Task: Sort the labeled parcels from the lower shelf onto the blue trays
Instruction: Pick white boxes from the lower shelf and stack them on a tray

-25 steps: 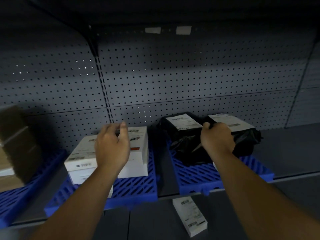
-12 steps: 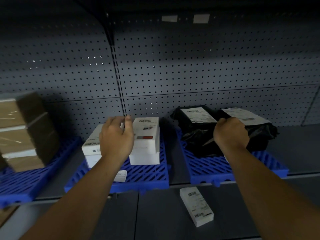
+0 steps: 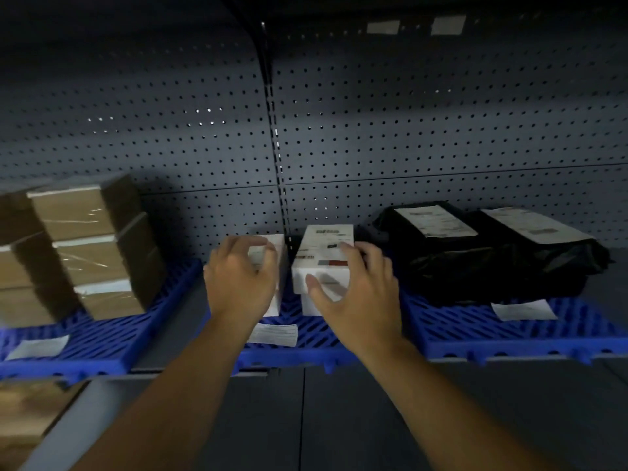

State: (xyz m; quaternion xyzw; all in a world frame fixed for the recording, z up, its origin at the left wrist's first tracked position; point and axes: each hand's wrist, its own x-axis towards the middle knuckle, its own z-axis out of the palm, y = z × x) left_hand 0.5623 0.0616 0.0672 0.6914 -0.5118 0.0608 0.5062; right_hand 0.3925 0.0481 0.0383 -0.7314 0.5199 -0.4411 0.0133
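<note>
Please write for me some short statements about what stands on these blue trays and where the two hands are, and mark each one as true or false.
1. The brown cardboard boxes are stacked on the left blue plastic tray. True.
2. The black plastic bag parcels lie on the middle blue plastic tray. False: they lie on the right blue plastic tray.
3. The left hand and the right hand are both at the white cardboard boxes. True.
4. The right hand holds a black parcel. False: it is at the right-hand white box, apart from the black parcels.
5. The black parcels carry white paper labels on top. True.
</note>
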